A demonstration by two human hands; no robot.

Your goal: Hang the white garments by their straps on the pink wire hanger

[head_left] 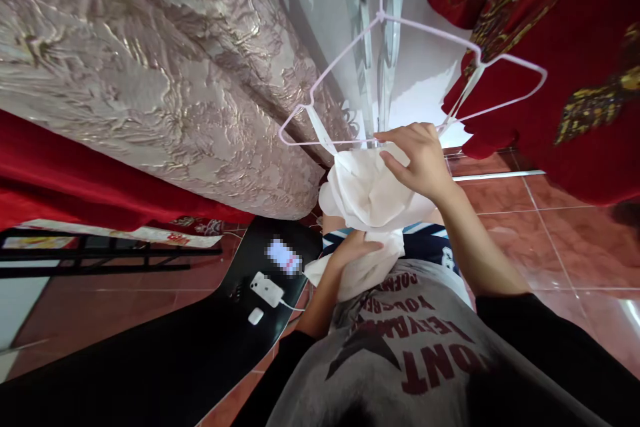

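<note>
A pale pink hanger (430,28) hangs by two thin straps' garment, a white top (365,190) with a loose, rounded upper edge. At the right of that edge is my right hand (417,157), its fingers stretched left by the hanger's lower bar and its thumb apart. Lower down, my left hand (353,252) lies with fingers extended against bunched white cloth (373,273) over my lap. Whether this cloth is part of the top, I cannot tell. The left thumb is hidden.
Beside me on the left is a black bench (165,340) with a white phone (267,289), a blurred lit screen (283,257) and a small white case (255,315). A textured curtain (165,80) hangs left, red gold-patterned fabric (565,93) right, above red floor tiles (540,233).
</note>
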